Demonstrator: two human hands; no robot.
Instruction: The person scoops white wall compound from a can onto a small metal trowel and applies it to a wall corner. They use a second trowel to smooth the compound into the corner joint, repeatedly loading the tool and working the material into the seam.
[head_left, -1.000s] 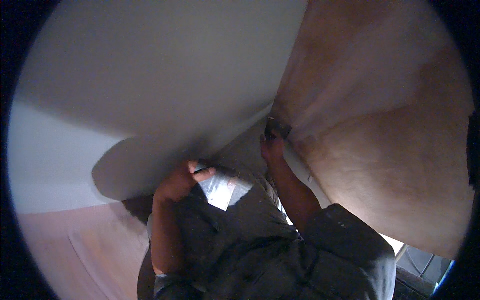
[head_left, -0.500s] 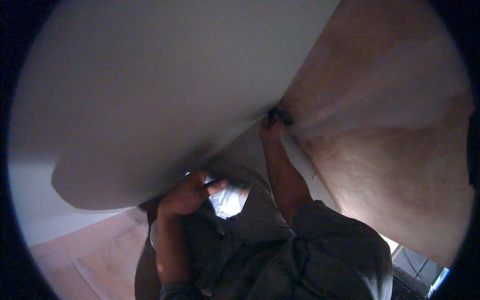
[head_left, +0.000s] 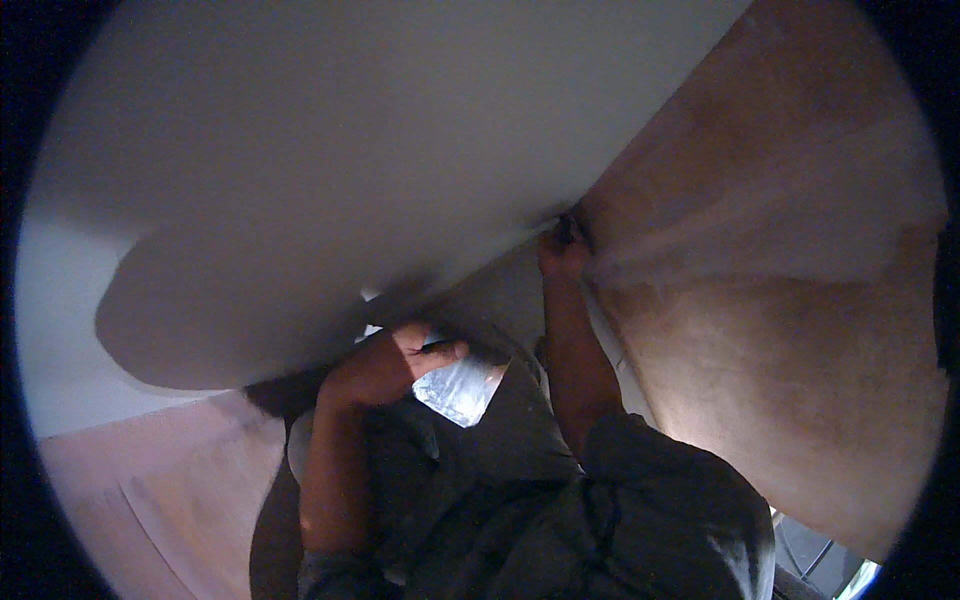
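My left hand (head_left: 378, 368) is closed on a flat, shiny metal plate (head_left: 460, 396), with its thumb lying along the upper face. A small bright patch shows beyond the knuckles, and the plate's underside is hidden. Farther off, my right arm reaches to the corner where the grey-white wall (head_left: 330, 150) meets the brownish wall (head_left: 770, 320). There my right hand (head_left: 563, 256) is wrapped round a dark tool (head_left: 567, 229) at the corner line. The tool's kind is too dark to make out.
A large rounded shadow covers much of the grey-white wall. Pinkish, patchy wall surface (head_left: 170, 490) continues at the lower left. At the lower right edge, dark frame-like objects (head_left: 815, 560) stand beside a bright strip.
My right hand and the dark tool have shifted slightly right in the picture. My left hand and the plate sit a little higher, and the whole view has turned slightly.
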